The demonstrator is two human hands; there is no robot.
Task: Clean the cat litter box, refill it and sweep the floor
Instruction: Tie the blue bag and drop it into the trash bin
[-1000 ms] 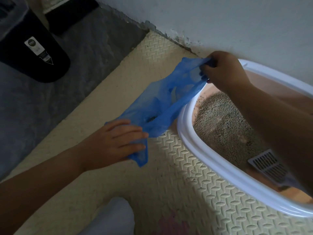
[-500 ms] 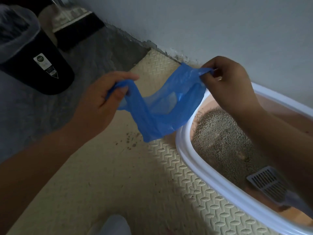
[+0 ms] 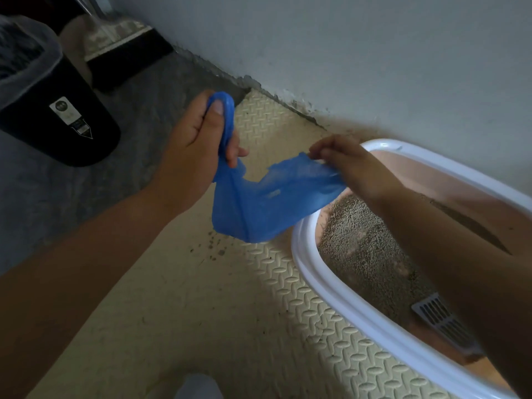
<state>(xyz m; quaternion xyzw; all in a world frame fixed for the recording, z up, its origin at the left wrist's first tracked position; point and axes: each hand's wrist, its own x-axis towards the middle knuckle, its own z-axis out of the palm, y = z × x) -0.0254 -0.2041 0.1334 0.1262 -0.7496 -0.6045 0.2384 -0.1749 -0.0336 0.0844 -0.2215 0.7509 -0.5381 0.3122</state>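
One view only, head camera, looking down and forward; both hands are seen on a blue plastic bag (image 3: 259, 203), held in the air above the cream foam mat (image 3: 201, 298). Left hand (image 3: 190, 156) is closed around one bunched end of the bag, thumb pressed over the film, which loops over the top of the fist; right hand (image 3: 348, 165) pinches the opposite edge between fingertips, at about 3 o'clock from the left hand. Bag's long axis runs roughly 9-to-3 between the two grips, its belly sagging toward 6 o'clock; mouth is judged not yet opened.

Litter box (image 3: 331, 286), white-rimmed, lies at 4 o'clock from the bag, its near rim just under the bag's right end; grey litter (image 3: 368, 254) is heaped inside; a slotted scoop (image 3: 443, 321) rests in the box at about 5 o'clock, partly hidden by the right forearm. Right hand is judged the nearer to scoop and litter; spreading the bag open is judged the step in hand.

Scattered litter grains (image 3: 214, 249) are noted on the mat below the bag, for later sweeping. Black lined bin (image 3: 54, 110) stands at 10 o'clock, well apart; a broom head (image 3: 115, 38) is seen at 11 o'clock against the wall. Nothing stands between the bag and the box.
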